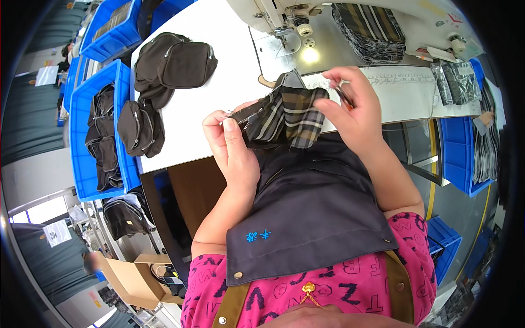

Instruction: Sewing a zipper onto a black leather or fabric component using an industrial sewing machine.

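Observation:
My left hand (234, 142) pinches the dark zippered edge of a fabric piece (295, 112) with brown, black and white plaid lining, held above my lap at the table's front edge. A zipper with metal-coloured teeth (250, 119) runs beside my left thumb. At the piece's other side, my right hand (355, 106) is closed around a small dark tool with a bit of orange, which looks like thread snips (344, 97). Its thumb lies close to the plaid cloth; whether it touches is hard to tell. Just beyond stands a sewing machine (284, 33) with its lamp lit.
Dark zippered pouches (186, 64) lie piled on the white table (229, 33) at left. A blue bin (76, 136) of dark pieces stands beyond them. Stacked plaid pieces (369, 33) sit right of the needle, and plastic-wrapped packets (456, 82) at far right. A ruler strip (399, 74) edges the machine bed.

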Available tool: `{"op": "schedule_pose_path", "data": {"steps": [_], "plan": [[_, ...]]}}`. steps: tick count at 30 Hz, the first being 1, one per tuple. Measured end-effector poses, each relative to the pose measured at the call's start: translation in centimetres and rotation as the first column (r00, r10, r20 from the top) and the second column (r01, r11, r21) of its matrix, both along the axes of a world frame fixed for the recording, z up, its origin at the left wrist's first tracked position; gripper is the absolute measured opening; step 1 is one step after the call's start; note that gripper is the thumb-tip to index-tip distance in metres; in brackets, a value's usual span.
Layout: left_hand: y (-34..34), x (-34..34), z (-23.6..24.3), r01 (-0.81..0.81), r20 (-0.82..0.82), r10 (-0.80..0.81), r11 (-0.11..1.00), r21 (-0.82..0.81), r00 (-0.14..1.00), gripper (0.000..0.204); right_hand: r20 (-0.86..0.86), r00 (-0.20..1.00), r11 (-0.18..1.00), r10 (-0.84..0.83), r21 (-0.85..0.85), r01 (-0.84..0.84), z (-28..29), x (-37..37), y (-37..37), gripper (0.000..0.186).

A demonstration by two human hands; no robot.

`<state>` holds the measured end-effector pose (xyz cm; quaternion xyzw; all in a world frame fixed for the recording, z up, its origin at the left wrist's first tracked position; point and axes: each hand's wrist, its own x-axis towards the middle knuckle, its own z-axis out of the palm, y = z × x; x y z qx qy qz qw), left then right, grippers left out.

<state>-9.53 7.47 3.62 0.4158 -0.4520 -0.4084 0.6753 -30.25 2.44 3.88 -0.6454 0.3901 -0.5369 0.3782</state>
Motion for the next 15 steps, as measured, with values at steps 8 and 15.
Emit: {"op": "schedule_pose_path", "data": {"steps": [8,15], "plan": [[0.1,-0.8,0.0,0.021,0.018,-0.021,1.0,-0.019,1.0,0.012,0.316,0.912,0.842,0.263,0.386,-0.376,-0.5,1.9,2.3,0.032],[0.6,-0.9,0.1,0.052,0.033,-0.051,0.998,-0.033,0.998,0.012,0.442,0.877,0.77,0.19,0.486,-0.412,-0.3,2.6,1.9,0.036]]}}
